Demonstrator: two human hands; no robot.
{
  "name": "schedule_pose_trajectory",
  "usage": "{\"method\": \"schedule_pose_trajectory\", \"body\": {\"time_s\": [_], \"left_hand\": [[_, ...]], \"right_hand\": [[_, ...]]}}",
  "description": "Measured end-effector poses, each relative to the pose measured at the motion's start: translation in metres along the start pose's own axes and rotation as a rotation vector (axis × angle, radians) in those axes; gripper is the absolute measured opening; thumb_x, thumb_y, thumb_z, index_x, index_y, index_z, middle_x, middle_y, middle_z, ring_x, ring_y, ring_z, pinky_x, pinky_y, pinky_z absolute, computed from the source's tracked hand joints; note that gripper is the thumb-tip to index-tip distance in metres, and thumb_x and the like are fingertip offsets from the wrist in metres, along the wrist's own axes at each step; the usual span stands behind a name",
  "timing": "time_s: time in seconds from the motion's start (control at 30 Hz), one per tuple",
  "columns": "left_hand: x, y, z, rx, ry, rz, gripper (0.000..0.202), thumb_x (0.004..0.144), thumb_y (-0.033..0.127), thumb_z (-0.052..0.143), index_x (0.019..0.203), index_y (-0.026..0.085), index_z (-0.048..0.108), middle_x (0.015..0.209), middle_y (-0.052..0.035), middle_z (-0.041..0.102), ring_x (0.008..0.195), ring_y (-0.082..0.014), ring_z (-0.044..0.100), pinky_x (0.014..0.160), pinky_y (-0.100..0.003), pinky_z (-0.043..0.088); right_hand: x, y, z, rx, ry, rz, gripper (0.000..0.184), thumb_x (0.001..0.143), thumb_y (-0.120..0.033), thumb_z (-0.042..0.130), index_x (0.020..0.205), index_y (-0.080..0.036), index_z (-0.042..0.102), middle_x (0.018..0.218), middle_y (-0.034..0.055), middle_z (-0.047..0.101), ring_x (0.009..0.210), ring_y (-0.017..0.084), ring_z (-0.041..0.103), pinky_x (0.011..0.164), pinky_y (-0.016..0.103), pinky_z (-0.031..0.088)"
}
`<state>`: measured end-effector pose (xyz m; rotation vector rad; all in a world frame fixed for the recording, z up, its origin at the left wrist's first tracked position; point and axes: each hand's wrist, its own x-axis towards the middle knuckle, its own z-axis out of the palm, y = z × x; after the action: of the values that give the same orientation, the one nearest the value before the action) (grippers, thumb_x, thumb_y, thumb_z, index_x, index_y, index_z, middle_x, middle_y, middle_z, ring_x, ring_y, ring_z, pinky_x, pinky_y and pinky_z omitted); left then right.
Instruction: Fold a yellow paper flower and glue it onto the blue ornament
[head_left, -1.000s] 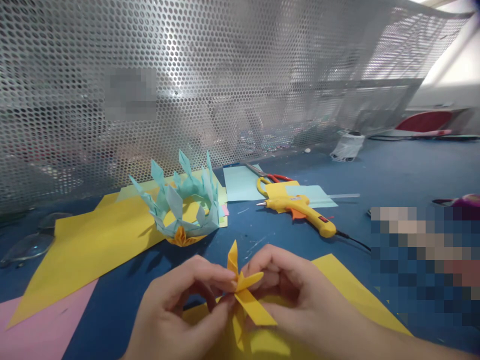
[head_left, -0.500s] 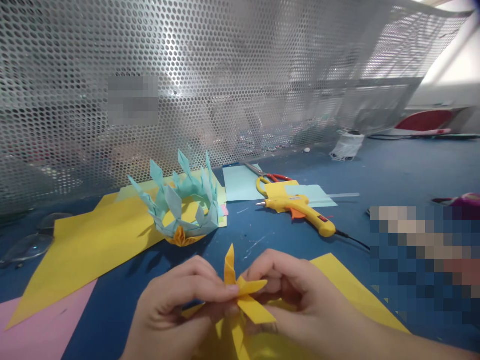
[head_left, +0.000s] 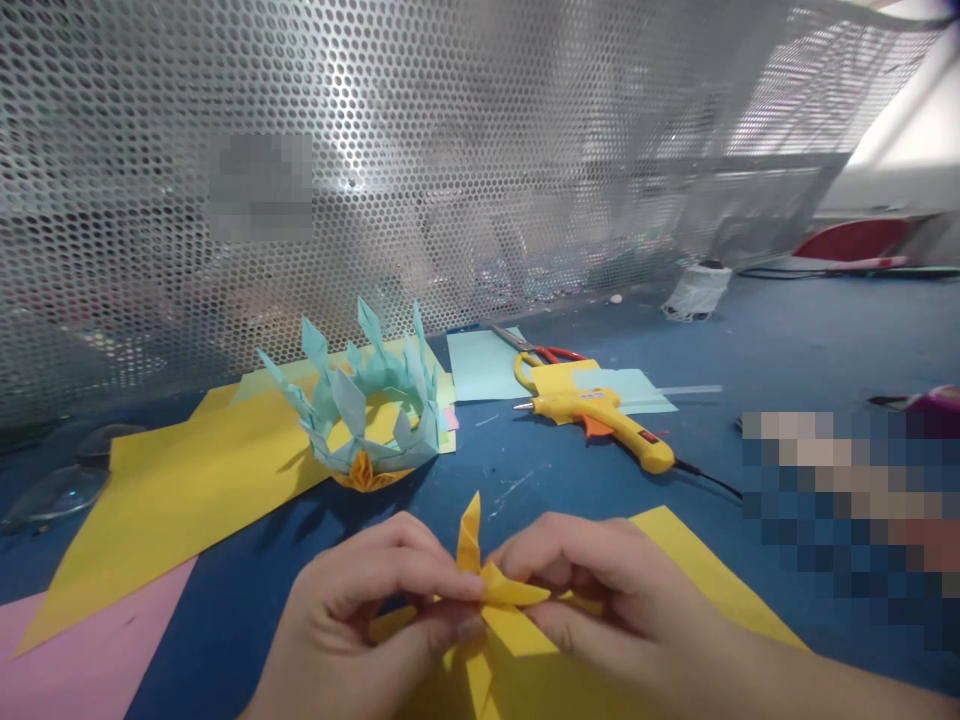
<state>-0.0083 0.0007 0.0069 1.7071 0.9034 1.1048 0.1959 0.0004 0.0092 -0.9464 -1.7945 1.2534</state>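
A folded yellow paper piece with several pointed arms is held up at the bottom centre. My left hand is closed, its thumb and forefinger pinching the piece near its middle. On the other side, my right hand has its fingers closed on a right-hand arm of the same piece; some fingertips are hidden behind the paper. Beneath both hands lies a yellow sheet. Beyond them stands a light-blue paper crown with pointed tips and an orange folded ornament at its front.
A yellow glue gun lies right of centre, its cord running right. Behind it are scissors on blue paper. Yellow paper, pink paper and eyeglasses lie left. A perforated metal screen closes off the back.
My right thumb and forefinger have closed on the right-hand arm of the folded piece. Its upright point now leans slightly right. My left hand keeps its pinch.
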Motion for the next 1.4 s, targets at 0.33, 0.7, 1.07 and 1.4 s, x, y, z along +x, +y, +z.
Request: {"method": "schedule_pose_trajectory", "body": {"time_s": [0.33,0.7,1.07,1.4], "left_hand": [[0.001,-0.003,-0.001,0.038,0.009,-0.036,0.037,0.072,0.002,0.066,0.078,0.037,0.076,0.070,0.0055,0.063,0.064,-0.0100,0.063,0.059,-0.017,0.051],[0.000,0.003,0.007,0.114,0.046,0.052,0.040,0.073,0.007,0.068,0.096,0.039,0.074,0.072,0.0048,0.067,0.063,-0.0101,0.062,0.057,-0.014,0.052],[0.001,0.006,0.012,0.050,0.094,-0.091,0.022,0.071,0.015,0.070,0.083,0.033,0.075,0.070,0.0042,0.066,0.059,-0.0100,0.059,0.055,-0.014,0.050],[-0.004,0.011,0.018,-0.089,0.173,-0.296,0.013,0.066,0.020,0.073,0.077,0.027,0.071,0.063,0.0058,0.061,0.054,-0.0077,0.057,0.051,-0.012,0.047]], "right_hand": [[-0.003,0.003,-0.004,-0.127,-0.024,-0.115,0.012,0.088,-0.024,0.056,0.088,-0.024,0.068,0.083,0.0019,0.073,0.075,0.014,0.068,0.070,0.022,0.052],[-0.008,0.009,0.003,-0.088,0.074,-0.090,0.012,0.089,-0.021,0.051,0.088,-0.028,0.042,0.067,-0.0033,0.060,0.059,0.013,0.060,0.055,0.024,0.046],[-0.012,0.009,-0.002,-0.363,0.032,-0.270,0.011,0.096,-0.019,0.047,0.096,-0.029,0.052,0.084,-0.0030,0.070,0.070,0.010,0.067,0.062,0.017,0.050],[-0.013,0.006,0.000,-0.407,0.108,-0.290,0.015,0.093,-0.017,0.046,0.090,-0.032,0.044,0.078,-0.0069,0.069,0.063,0.009,0.066,0.057,0.015,0.049]]}}
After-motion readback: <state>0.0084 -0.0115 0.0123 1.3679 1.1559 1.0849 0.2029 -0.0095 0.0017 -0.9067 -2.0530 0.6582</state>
